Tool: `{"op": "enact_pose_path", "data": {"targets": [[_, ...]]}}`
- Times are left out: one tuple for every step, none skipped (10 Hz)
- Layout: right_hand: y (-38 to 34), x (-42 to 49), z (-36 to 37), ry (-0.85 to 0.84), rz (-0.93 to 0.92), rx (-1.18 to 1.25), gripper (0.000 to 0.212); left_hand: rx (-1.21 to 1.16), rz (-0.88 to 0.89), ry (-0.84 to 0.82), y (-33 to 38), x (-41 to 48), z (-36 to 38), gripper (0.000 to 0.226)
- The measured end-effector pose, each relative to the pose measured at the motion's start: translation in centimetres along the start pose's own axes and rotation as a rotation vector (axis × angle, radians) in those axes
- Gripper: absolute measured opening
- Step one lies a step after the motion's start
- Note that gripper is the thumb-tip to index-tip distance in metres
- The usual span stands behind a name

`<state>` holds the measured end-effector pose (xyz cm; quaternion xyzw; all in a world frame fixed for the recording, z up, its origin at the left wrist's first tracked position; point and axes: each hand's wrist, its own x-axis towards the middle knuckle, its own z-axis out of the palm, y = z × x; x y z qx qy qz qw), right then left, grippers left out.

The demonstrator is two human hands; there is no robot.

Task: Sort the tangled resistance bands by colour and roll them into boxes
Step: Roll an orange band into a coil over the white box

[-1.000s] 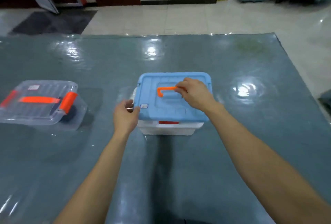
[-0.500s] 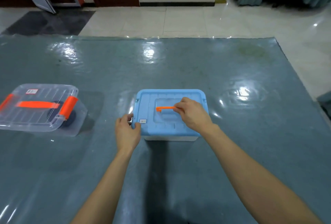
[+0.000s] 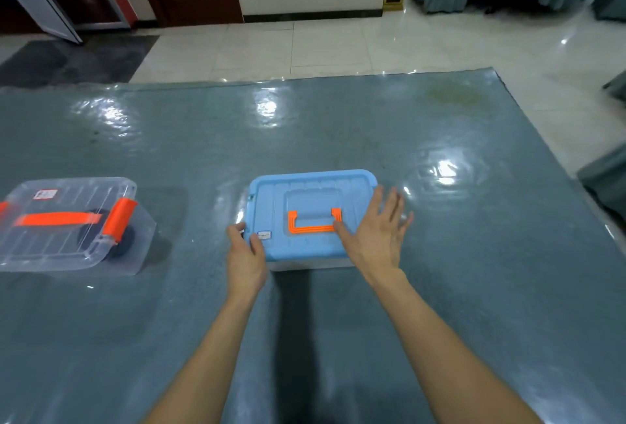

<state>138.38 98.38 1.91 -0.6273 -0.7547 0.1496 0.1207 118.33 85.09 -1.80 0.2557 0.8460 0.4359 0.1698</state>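
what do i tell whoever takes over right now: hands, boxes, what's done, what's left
Left hand: grips the near left corner of the blue-lidded box, thumb on the lid.
Right hand: open, fingers spread over the lid's right side, holding nothing.
Things: the blue-lidded box sits mid-table, lid on, its orange handle lying flat. The clear box stands to the left, lid on, with a dark round shape showing through it.
Done: both boxes are lidded and no loose bands are in view.
Left: the blue box's contents are hidden, so check the sorting there. Latches cannot be judged.
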Motion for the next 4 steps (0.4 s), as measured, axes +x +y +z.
{"op": "enact_pose_path", "data": {"targets": [[1.6,-0.9,0.4,-0.086,0.147,0.218,0.1,0.018,-0.009,0.0,0.0,0.4,0.1,0.027],[2.0,-1.2,0.5,-0.116,0.136,0.279,0.092,0.01,-0.01,-0.014,0.0,0.2,0.0,0.026],[2.1,-0.3,-0.4,-0.191,0.126,0.344,0.092,-0.009,-0.007,-0.047,0.7,0.4,-0.3,0.029],[5.8,-3.9,-2.2,-0.22,0.136,0.384,0.085,-0.129,-0.026,-0.093,-0.5,-1.6,-1.9,0.042]]}}
